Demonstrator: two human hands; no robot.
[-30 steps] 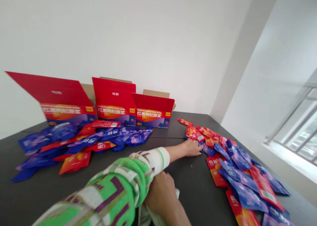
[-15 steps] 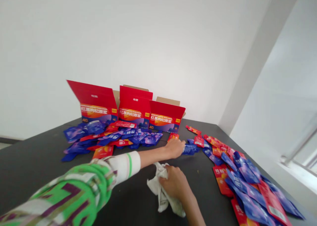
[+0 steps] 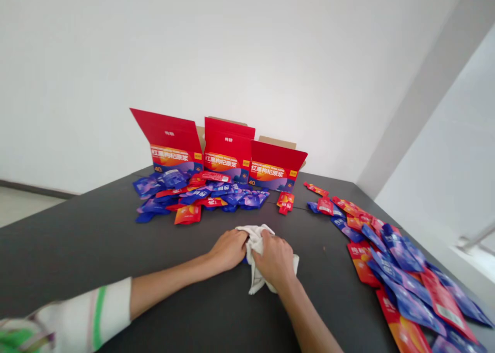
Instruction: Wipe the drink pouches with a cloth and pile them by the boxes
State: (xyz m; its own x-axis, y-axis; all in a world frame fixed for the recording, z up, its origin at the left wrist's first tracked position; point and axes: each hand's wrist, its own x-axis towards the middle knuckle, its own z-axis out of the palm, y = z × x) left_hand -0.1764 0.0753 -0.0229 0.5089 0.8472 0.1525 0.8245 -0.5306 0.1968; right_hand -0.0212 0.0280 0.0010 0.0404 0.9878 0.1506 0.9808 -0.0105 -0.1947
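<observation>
White cloth [image 3: 256, 270] in the right hand [image 3: 275, 257], against the left hand [image 3: 229, 250].

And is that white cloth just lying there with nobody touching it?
No, the right hand is gripping the white cloth.

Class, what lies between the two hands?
The head view shows white cloth between the left hand and right hand, plus something blue, mostly hidden.

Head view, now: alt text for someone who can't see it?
Right hand gripping a white cloth, left hand against it, a sliver of blue between, over a dark table. Three open red boxes stand behind a pile of red and blue pouches; a second pile lies at right.
</observation>
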